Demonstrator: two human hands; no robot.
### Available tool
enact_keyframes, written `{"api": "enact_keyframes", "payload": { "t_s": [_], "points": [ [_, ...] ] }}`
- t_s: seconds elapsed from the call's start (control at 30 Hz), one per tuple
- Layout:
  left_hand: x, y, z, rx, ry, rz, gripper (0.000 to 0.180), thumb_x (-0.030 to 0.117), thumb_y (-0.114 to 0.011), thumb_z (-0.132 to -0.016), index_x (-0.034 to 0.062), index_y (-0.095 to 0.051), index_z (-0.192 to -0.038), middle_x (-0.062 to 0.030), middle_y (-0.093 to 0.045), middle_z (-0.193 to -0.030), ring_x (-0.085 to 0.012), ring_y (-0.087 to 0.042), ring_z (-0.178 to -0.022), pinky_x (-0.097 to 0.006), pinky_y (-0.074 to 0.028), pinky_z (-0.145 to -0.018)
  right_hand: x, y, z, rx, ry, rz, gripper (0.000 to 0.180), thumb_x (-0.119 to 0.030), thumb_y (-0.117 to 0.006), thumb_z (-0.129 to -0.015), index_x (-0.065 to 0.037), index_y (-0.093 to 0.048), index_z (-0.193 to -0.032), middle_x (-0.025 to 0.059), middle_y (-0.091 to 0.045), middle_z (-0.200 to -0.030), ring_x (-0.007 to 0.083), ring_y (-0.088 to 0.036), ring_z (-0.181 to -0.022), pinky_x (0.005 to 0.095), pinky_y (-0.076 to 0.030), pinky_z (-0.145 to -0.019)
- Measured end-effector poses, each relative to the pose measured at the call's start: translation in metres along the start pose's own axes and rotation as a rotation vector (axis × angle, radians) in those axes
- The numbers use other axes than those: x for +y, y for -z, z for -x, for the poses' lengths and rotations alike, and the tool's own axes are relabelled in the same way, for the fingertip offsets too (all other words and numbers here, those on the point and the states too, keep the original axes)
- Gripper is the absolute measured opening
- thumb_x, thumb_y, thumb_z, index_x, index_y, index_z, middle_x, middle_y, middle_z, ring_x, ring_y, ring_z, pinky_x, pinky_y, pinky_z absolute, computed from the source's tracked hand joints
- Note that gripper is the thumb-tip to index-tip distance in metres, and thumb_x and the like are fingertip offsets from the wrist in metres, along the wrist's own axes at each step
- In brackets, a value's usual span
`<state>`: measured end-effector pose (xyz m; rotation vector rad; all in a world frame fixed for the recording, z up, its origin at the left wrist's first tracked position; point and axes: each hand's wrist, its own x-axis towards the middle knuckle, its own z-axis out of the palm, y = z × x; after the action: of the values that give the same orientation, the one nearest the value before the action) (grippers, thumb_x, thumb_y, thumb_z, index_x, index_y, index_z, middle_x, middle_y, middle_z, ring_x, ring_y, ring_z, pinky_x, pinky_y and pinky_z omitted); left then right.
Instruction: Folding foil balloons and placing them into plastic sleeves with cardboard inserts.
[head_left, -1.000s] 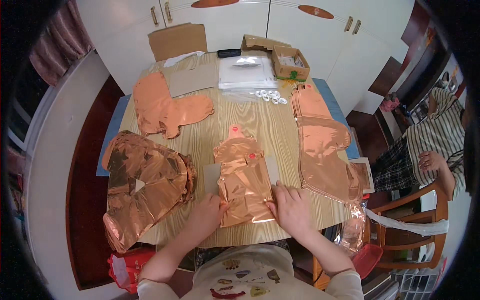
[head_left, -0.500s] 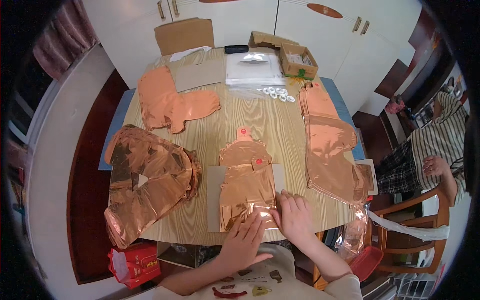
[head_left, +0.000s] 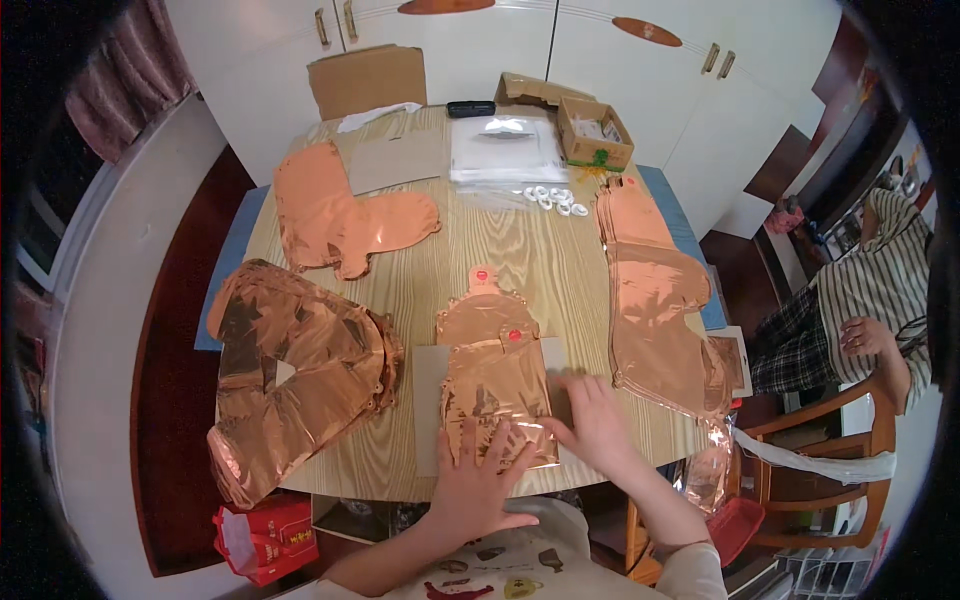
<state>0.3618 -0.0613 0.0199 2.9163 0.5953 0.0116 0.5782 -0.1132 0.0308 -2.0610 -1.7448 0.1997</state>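
In front of me a flat rose-gold foil balloon [head_left: 495, 375] lies folded over a grey cardboard sheet [head_left: 430, 400], its narrow tab pointing away from me. Two red marks show on the foil. My left hand [head_left: 478, 485] rests palm down on the near part of the foil, fingers spread. At the right edge of the foil is my right hand [head_left: 597, 430], its thumb stretched towards the foil and its fingers reaching forward over the cardboard's edge. Nothing shows in its grasp.
Stacks of foil balloons lie at left [head_left: 300, 375] and right [head_left: 655, 310]; another foil piece [head_left: 320, 215] is far left. Behind are clear plastic bags [head_left: 505, 150], white rings [head_left: 556, 200] and a small carton [head_left: 597, 135]. A person [head_left: 855, 300] stands at right beside a wooden chair [head_left: 885, 420].
My left hand has shifted slightly left on the foil, and its fingers have spread apart. My right hand stays by the right edge. The view has tilted slightly.
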Motion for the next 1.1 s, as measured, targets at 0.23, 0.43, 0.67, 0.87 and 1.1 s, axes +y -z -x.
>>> {"api": "enact_keyframes", "payload": {
  "t_s": [0.23, 0.43, 0.67, 0.87, 1.1],
  "points": [
    [-0.002, 0.0, -0.001, 0.048, -0.031, 0.012, 0.097, 0.08, -0.061, -0.069, 0.0236, -0.043, -0.145, -0.0239, -0.032, -0.146, -0.0592, -0.028, -0.131, -0.081, -0.023, -0.095, 0.003, 0.003, -0.073, -0.343, -0.195, -0.48, 0.057, -0.007, -0.069, -0.086, 0.002, -0.04, -0.134, 0.0193, -0.062, -0.117, 0.0291, -0.063, -0.106, 0.0369, -0.051, -0.088],
    [-0.002, -0.003, -0.002, 0.036, -0.029, 0.041, 0.096, 0.079, -0.063, -0.068, 0.022, -0.045, -0.143, -0.0255, -0.031, -0.146, -0.0573, -0.027, -0.132, -0.081, -0.023, -0.094, 0.033, -0.013, -0.098, -0.539, -0.114, -1.093, 0.047, 0.007, -0.061, -0.088, 0.003, -0.044, -0.131, 0.0072, -0.064, -0.11, 0.012, -0.06, -0.099, 0.0276, -0.048, -0.086],
    [-0.003, -0.005, 0.0, 0.064, -0.036, 0.025, 0.096, 0.079, -0.065, -0.067, 0.0211, -0.047, -0.142, -0.0252, -0.029, -0.148, -0.0561, -0.027, -0.132, -0.081, -0.024, -0.094, 0.028, -0.016, -0.093, -0.104, -0.038, -0.38, 0.041, 0.002, -0.065, -0.085, -0.001, -0.05, -0.124, 0.0115, -0.064, -0.099, 0.0257, -0.063, -0.088, 0.0364, -0.05, -0.077],
    [-0.003, -0.005, -0.002, 0.074, -0.029, 0.047, 0.097, 0.077, -0.067, -0.065, 0.0191, -0.048, -0.14, -0.0241, -0.031, -0.146, -0.0557, -0.03, -0.13, -0.081, -0.023, -0.095, 0.001, -0.026, -0.053, 0.061, 0.378, -0.083, 0.055, -0.014, -0.068, -0.085, -0.001, -0.047, -0.134, 0.0165, -0.059, -0.122, 0.0355, -0.055, -0.115, 0.0472, -0.043, -0.097],
    [-0.003, -0.009, -0.002, 0.009, -0.015, 0.031, 0.101, 0.072, -0.073, -0.062, 0.0148, -0.047, -0.14, -0.0236, -0.035, -0.141, -0.0559, -0.029, -0.132, -0.081, -0.02, -0.097, -0.003, -0.038, -0.033, -0.213, 0.386, 0.087, 0.071, -0.044, -0.047, -0.097, 0.003, -0.032, -0.147, 0.0221, -0.033, -0.153, 0.0366, -0.029, -0.143, 0.0489, -0.021, -0.117]
  ]
}}
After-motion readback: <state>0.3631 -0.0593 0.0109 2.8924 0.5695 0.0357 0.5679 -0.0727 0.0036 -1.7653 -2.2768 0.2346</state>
